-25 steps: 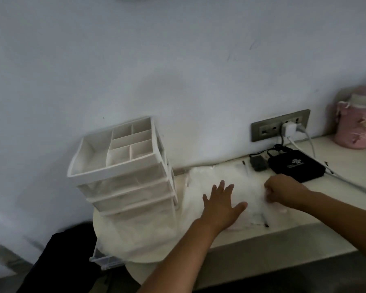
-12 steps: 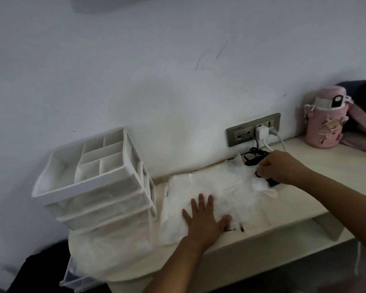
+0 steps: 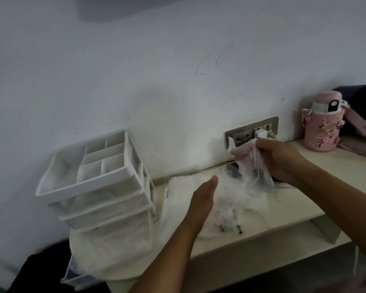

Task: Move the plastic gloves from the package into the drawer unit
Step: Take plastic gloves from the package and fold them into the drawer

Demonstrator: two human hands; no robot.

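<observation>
Right of centre, in front of the socket, a bunch of gloves hangs clear of the tabletop. The right grip pinches its top, fingers curled round the film.

Below it, mid-frame, the package lies crumpled on the tabletop. The left grip is released, fingers straight, edge-on over the package. Contact with the film: cannot tell.

The drawer unit stands at left of centre, just beside the package.

Handling (judgement): the gloves are very light, limp and slippery, with no stiffness. Sheets are likely to cling together or slide apart, and a trailing end could drag more out. Best taken as a gathered bunch near the top, as now, with the package pinned flat.

Hard to make out:
- Dim, soft picture. Where the package ends and loose gloves begin is unclear.
- The number of gloves in the bunch cannot be told.
- Print on the package is unreadable.
- More film drapes below the unit. A clear box at lower left is half covered.
- Which drawer is open: cannot tell.
</observation>
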